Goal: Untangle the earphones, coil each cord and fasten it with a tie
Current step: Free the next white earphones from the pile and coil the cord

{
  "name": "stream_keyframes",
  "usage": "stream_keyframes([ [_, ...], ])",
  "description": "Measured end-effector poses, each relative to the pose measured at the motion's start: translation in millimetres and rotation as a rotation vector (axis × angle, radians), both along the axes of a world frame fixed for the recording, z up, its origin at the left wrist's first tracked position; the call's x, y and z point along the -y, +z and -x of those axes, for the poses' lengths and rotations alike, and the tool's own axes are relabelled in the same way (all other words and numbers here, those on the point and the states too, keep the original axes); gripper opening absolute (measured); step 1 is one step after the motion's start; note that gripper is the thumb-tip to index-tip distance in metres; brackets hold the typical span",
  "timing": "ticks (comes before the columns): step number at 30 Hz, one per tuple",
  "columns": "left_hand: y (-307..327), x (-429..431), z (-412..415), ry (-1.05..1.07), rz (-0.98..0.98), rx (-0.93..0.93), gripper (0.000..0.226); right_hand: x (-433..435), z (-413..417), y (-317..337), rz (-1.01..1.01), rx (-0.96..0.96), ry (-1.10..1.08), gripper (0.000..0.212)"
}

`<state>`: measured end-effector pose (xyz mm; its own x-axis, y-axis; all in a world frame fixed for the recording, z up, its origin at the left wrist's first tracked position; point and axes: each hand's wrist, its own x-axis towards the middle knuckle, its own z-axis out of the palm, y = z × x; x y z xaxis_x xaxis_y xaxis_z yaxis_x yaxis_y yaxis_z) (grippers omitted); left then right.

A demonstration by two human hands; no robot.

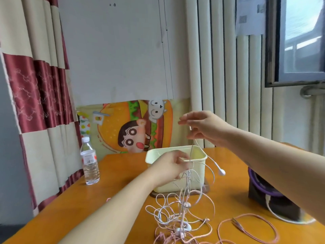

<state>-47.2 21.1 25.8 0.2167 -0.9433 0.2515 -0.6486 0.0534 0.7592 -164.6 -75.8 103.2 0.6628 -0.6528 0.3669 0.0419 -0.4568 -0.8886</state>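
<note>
An orange wooden table (123, 173) stands against a pale wall, with a red and cream curtain (35, 85) at 9 o'clock, a window (299, 41) at 2 o'clock and a cartoon burger panel (133, 127) propped behind the far edge. A cream plastic bin (198, 180) sits near the middle of the table. A clear water bottle (89, 162) stands upright at 9 o'clock from it, well apart. A dark object (267, 196) with a purple ring sits at 3 o'clock, near the table's right edge.

The tangled earphones (181, 213) lie at 6 o'clock from the bin, a heap of white and pink loops on the near part of the table, with several strands drawn up out of it. A pink cord (246, 229) makes a wide loop on the table at 3 o'clock from the heap.

The left hand (173, 164) is in front of the bin's near wall, fingers curled and pinching the raised strands. The right hand (202, 127) is lifted above the bin at 12 o'clock, thumb and fingers closed on a thin white cord. From it a white earbud (221, 171) hangs clear of the table, just right of the bin
</note>
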Motion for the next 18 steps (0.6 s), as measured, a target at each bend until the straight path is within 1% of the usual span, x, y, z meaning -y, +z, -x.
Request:
stream_keyframes([
  [1, -3, 0, -1, 0.001, -0.004, 0.007, 0.009, 2, 1, 0, 0.011, 0.021, -0.01, 0.02],
  [2, -5, 1, -3, -0.001, -0.018, 0.005, 0.008, 4, 3, 0, 0.023, 0.044, -0.027, 0.022],
  [5, -7, -3, -9, 0.005, -0.102, 0.037, 0.022, 11, 6, 0, 0.034, 0.128, -0.1, 0.029],
  [7, -8, -9, -12, -0.047, -0.156, 0.061, 0.018, 14, 8, 1, 0.035, 0.158, -0.144, 0.031],
  [8, -9, -12, -13, -0.071, -0.19, 0.092, 0.019, 15, 10, 3, 0.051, 0.155, -0.167, 0.032],
  [10, -12, -16, -18, -0.067, -0.254, 0.192, 0.036, 19, 13, 6, 0.116, 0.145, -0.215, 0.033],
  [11, -12, -17, -20, -0.041, -0.26, 0.226, 0.041, 21, 15, 7, 0.156, 0.138, -0.238, 0.032],
  [13, -9, -18, -22, 0.018, -0.217, 0.235, 0.036, 23, 18, 10, 0.244, 0.093, -0.264, 0.026],
  [14, -6, -19, -23, 0.051, -0.186, 0.172, 0.031, 24, 20, 10, 0.29, 0.037, -0.264, 0.022],
  [15, -3, -19, -24, 0.084, -0.149, 0.057, 0.03, 25, 21, 9, 0.331, -0.049, -0.26, 0.021],
  [17, 3, -17, -26, 0.126, -0.065, -0.308, 0.032, 27, 24, 3, 0.38, -0.264, -0.236, 0.026],
  [18, 6, -17, -28, 0.127, -0.027, -0.499, 0.034, 26, 25, -1, 0.388, -0.368, -0.214, 0.033],
])
